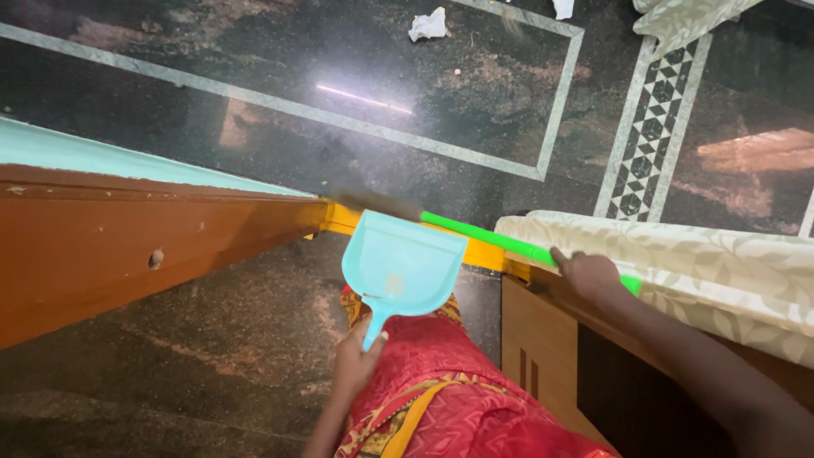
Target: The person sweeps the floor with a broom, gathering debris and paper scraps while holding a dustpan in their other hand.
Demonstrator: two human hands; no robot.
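The left hand grips a light, stiff turquoise plastic dustpan by its narrow handle, above the dark stone floor; the right hand is closed round a rigid green broom stick, probably slippery

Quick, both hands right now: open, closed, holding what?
Left hand: closed on the blue dustpan handle.
Right hand: closed around the green broom stick.
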